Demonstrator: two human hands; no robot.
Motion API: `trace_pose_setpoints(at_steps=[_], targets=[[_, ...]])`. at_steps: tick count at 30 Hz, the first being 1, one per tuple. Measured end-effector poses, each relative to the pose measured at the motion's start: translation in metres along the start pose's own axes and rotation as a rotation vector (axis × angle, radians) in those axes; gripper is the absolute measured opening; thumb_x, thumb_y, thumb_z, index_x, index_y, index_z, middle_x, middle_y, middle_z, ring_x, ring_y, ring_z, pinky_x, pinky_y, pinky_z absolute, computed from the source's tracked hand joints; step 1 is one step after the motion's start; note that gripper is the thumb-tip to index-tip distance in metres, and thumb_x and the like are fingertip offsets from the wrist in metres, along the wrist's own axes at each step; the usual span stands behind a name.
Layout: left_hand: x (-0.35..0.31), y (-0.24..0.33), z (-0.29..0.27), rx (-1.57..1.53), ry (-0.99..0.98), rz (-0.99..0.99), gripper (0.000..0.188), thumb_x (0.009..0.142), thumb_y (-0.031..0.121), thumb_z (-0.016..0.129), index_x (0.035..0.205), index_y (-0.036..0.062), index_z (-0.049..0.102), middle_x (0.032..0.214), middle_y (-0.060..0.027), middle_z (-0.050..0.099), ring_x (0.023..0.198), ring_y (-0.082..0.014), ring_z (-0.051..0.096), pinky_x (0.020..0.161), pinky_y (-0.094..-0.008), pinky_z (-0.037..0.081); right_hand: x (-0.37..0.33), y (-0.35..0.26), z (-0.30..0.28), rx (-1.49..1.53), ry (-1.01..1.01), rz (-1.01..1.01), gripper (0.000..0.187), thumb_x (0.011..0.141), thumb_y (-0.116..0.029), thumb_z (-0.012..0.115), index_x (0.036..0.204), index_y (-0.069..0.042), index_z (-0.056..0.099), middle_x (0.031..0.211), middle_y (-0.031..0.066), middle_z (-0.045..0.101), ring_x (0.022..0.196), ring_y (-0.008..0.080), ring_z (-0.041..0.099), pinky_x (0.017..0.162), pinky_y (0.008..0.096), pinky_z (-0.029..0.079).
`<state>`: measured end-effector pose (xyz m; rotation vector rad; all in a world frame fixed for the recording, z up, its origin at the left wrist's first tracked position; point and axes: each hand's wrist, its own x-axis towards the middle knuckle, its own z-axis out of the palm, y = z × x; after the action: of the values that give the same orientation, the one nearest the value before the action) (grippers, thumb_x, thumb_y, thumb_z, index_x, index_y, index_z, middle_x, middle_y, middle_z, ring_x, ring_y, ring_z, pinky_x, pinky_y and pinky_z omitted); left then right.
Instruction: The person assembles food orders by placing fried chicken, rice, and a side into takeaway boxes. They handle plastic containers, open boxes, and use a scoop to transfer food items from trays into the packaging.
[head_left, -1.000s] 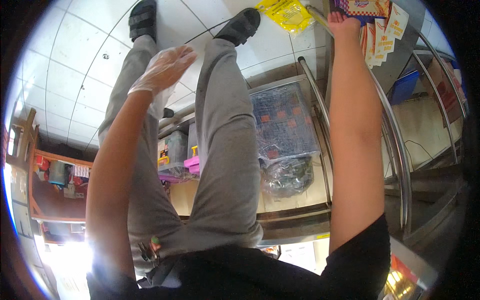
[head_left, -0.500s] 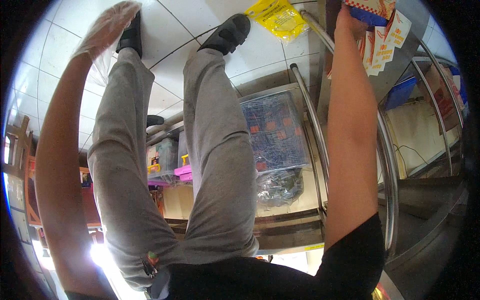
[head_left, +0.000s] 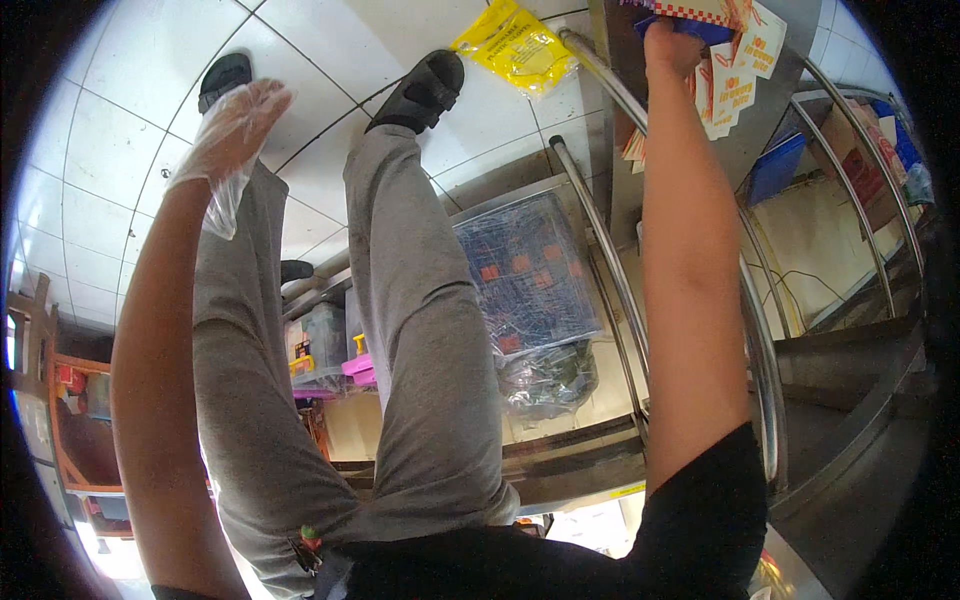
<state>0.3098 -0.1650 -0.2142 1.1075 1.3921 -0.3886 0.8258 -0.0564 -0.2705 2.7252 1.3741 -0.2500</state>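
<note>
Clear plastic glove (head_left: 226, 200) over the left hand (head_left: 240, 125), at ten o'clock; the bare right hand (head_left: 672, 48), well apart at one o'clock, meets blue packaging (head_left: 710, 31); whether the hands are clenched, I can't tell; white cards (head_left: 735, 88) lie just beside on the tabletop (head_left: 757, 125); yellow packet (head_left: 515, 47), twelve o'clock.

Looks bright and even over the white tiled floor (head_left: 310, 60), cooler toward its left edge. Blows out to white at lower left, below the orange shelf (head_left: 88, 440); clips again beside the black shirt (head_left: 480, 560). Falls dim on the dark ledge (head_left: 860, 380) at right. Getting hard streaks off the chrome rail (head_left: 590, 208), fine glints on the plastic-wrapped pack (head_left: 525, 270), sheen on the clear glove (head_left: 225, 140). Bends floor joints toward the rim, fringes blue at left, vignettes to black in all corners. Goes soft on the shelf's contents.
</note>
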Motion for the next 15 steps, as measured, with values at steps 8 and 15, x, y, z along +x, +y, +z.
trace_pose_setpoints(at_steps=[8,15], targets=[[-0.006,-0.021,-0.008,0.022,0.01,0.019,0.062,0.095,0.05,0.049,0.132,0.0005,0.053,0.131,-0.0208,0.056,0.124,-0.0316,0.052,0.105,-0.0395,0.039,-0.029,0.017,-0.007,-0.36,-0.158,0.01,0.038,0.082,-0.028,0.058,0.085,0.009,0.068,0.092,0.0281,0.068,0.088,0.0416,0.068,0.079,0.0453,0.056],[0.003,-0.019,-0.035,-0.031,0.069,-0.002,0.064,0.094,0.053,0.051,0.132,0.0019,0.053,0.132,-0.0173,0.056,0.124,-0.0294,0.052,0.105,-0.0399,0.04,-0.044,-0.016,-0.014,-0.142,0.169,0.569,0.03,0.077,-0.019,0.072,0.092,0.007,0.069,0.097,0.0252,0.069,0.089,0.0344,0.07,0.071,0.0427,0.057]])
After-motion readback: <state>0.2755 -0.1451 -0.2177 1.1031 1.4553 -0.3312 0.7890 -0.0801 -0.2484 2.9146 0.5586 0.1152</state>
